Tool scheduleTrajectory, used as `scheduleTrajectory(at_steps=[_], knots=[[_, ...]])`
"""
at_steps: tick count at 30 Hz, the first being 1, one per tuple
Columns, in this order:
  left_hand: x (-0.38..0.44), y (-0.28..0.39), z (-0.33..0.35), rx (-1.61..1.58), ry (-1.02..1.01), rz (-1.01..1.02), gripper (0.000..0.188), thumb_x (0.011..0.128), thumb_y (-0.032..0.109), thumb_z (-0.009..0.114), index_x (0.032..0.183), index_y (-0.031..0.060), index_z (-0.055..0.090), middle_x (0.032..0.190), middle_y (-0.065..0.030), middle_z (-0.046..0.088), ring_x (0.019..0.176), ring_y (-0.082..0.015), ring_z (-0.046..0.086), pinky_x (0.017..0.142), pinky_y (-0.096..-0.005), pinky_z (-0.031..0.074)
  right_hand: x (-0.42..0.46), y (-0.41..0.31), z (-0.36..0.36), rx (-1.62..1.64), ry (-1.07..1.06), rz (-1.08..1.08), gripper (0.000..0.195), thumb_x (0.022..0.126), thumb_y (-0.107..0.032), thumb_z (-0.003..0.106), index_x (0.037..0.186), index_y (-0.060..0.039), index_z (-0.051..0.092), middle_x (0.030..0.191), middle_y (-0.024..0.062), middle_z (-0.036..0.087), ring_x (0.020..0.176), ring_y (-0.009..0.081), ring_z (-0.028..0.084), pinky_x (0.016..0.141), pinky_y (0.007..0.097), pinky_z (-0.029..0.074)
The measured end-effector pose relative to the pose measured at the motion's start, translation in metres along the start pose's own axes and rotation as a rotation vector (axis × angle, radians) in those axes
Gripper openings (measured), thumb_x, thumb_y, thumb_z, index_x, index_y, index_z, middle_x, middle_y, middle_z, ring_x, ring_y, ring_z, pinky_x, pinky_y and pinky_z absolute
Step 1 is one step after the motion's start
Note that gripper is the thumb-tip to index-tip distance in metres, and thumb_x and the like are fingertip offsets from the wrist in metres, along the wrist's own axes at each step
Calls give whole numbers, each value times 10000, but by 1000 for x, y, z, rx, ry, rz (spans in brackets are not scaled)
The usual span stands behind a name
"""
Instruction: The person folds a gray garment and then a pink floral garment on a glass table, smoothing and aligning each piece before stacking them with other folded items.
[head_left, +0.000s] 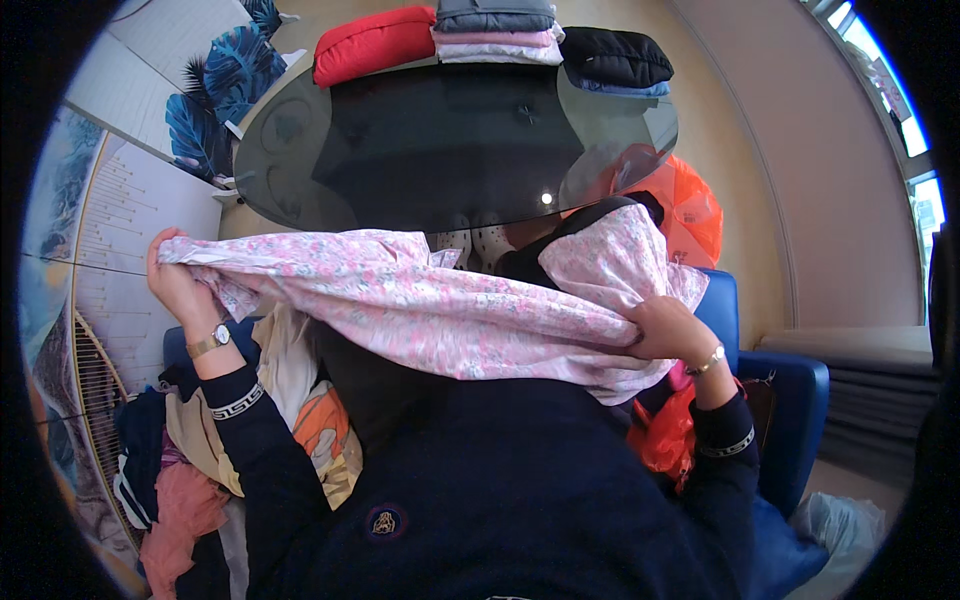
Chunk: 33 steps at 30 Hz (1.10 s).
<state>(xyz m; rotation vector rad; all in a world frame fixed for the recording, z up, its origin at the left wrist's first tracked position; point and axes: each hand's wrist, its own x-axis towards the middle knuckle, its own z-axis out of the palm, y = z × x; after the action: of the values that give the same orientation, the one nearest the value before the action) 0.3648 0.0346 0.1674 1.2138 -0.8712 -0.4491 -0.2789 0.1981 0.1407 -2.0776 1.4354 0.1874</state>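
A pink floral cloth garment (450, 315) is stretched sideways in front of my body, above my lap. At the left, my left hand (178, 281) grips one bunched end of it, with the arm reaching out. My right hand (670, 330) is closed on the cloth towards its other end, and loose fabric spreads beyond and below the fingers. Part of the garment bulges up past my right hand near my knee. The fingertips of both hands are partly hidden by fabric.
An oval glass table (450, 142) stands ahead, with a red folded garment (375, 43), stacked folded clothes (495, 34) and a black folded garment (619, 58) along its far edge. Mixed clothes (180, 502) lie at my left. An orange plastic bag (686, 210) is beside the table, near the blue armchair (784, 420).
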Motion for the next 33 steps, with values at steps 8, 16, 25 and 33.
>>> scheduleTrajectory(at_steps=[8, 16, 25, 33], knots=[[93, -13, 87, 308, -158, 119, 239, 917, 49, 504, 987, 17, 730, 939, -80, 695, 868, -157, 629, 784, -305, 503, 67, 101, -125, -236, 1256, 237, 158, 827, -79, 633, 952, -54, 726, 808, 197, 658, 697, 356, 642, 631, 406, 529], [194, 131, 138, -207, 42, 480, 315, 903, 14, 481, 1144, 5, 685, 994, -100, 700, 840, -186, 659, 755, -315, 540, 45, 66, -252, -260, 1556, -39, 280, 829, -108, 717, 1109, -117, 699, 922, 119, 688, 822, 274, 682, 758, 370, 552], [2, -82, 80, 299, -404, -116, 175, 896, 28, 525, 901, 56, 697, 719, -41, 638, 697, -152, 633, 637, -301, 512, 107, 139, -59, -72, 962, 397, 165, 923, -187, 626, 955, -37, 687, 807, 197, 645, 772, 372, 643, 731, 440, 515], [-82, -153, 44, 810, -560, 107, 99, 866, 103, 660, 903, 75, 748, 821, -98, 724, 772, -213, 691, 727, -327, 531, 111, 136, 4, 113, 913, 335, 213, 917, -211, 648, 922, -12, 723, 854, 199, 701, 836, 331, 698, 746, 400, 537]])
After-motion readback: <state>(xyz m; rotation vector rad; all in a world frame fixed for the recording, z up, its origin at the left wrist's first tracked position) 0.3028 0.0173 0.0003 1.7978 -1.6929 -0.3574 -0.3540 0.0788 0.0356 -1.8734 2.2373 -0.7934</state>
